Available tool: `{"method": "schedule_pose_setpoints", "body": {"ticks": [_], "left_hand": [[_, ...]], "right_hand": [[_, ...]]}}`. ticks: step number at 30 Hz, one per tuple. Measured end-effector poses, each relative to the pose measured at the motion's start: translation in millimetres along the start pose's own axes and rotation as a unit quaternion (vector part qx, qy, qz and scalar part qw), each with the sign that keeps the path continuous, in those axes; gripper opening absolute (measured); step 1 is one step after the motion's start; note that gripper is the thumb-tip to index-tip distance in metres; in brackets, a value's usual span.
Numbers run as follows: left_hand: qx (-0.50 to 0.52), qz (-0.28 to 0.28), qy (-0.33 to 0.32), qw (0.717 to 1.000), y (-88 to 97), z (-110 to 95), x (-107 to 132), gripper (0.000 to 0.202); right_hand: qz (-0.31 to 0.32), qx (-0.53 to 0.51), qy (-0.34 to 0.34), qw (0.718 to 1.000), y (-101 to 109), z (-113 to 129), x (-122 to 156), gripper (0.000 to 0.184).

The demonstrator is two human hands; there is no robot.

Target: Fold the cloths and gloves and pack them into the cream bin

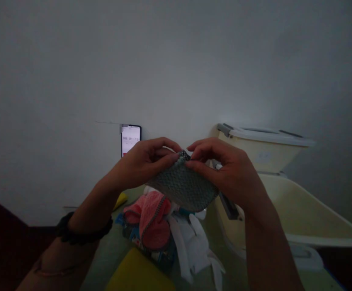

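Observation:
Between both hands hangs a grey-green textured cloth (185,186) with a dark checked edge. My left hand (148,159) pinches that edge between thumb and fingers, at the top of the cloth. Just to the right, my right hand (224,165) grips the same edge, its thumb in front. The cloth droops below the fingers, above a pile. In the pile lie a pink cloth (156,220) with a checked border and a white glove (194,242), its fingers spread downward.
A phone (131,137) showing a timer leans against the pale wall (176,60). At right stands a cream bin (255,149) with a white lid, its wide tray-like part (309,210) in front. A yellow item (139,275) lies at the near edge of the green surface (97,266).

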State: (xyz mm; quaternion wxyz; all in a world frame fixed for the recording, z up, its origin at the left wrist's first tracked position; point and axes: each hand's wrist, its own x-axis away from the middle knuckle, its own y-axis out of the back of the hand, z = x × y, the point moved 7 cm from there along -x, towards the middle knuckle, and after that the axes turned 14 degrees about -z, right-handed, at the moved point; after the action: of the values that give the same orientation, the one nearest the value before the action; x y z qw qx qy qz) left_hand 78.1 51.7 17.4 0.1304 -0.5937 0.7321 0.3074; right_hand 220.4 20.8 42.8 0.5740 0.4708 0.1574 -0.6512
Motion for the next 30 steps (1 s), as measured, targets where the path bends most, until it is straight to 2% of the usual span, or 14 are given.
{"method": "schedule_pose_setpoints", "body": {"ticks": [4,13,19,30], "left_hand": [[0.009,0.002,0.001,1.0,-1.8,-2.0,0.0,0.013],[0.019,0.005,0.005,1.0,-4.8,-3.0,0.7,0.011],[0.02,0.004,0.009,1.0,-4.9,-2.6,0.5,0.012],[-0.049,-0.003,-0.023,0.999,-5.6,-4.1,-0.5,0.014]], "right_hand": [[-0.012,0.032,0.027,0.999,3.1,2.7,-0.7,0.008],[-0.011,0.033,0.02,0.999,1.5,1.7,-2.0,0.009],[-0.004,0.047,0.041,0.998,0.6,4.6,-1.6,0.007],[0.001,0.061,0.056,0.997,-0.2,6.9,-0.4,0.008]]}}
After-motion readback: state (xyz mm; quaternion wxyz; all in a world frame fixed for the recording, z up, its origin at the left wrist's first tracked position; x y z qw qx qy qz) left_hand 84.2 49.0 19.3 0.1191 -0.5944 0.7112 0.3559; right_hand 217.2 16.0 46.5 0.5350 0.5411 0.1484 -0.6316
